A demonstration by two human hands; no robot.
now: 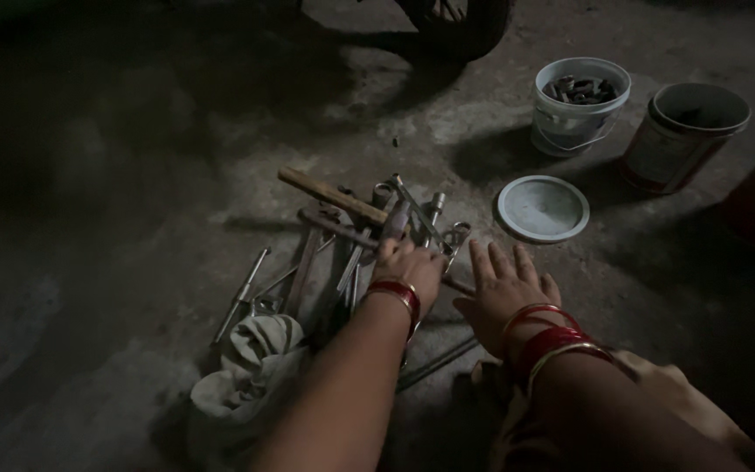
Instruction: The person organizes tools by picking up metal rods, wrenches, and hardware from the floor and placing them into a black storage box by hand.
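Dim concrete floor (pixel 115 175) holds a heap of metal tools (pixel 351 236) at frame centre, where the left hand (pixel 408 267) curls into it, fingers closed on one tool, while the right hand (pixel 504 293) lies flat beside, fingers spread.

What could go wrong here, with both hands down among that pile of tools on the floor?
The left hand grips into a tangled tool pile in dim light; a finger could get pinched or scraped as one tool is pulled free. The wooden-handled tool lies across the others and may roll or drop when they shift. The right hand rests flat on the floor beside the pile, where a sliding tool could strike it.
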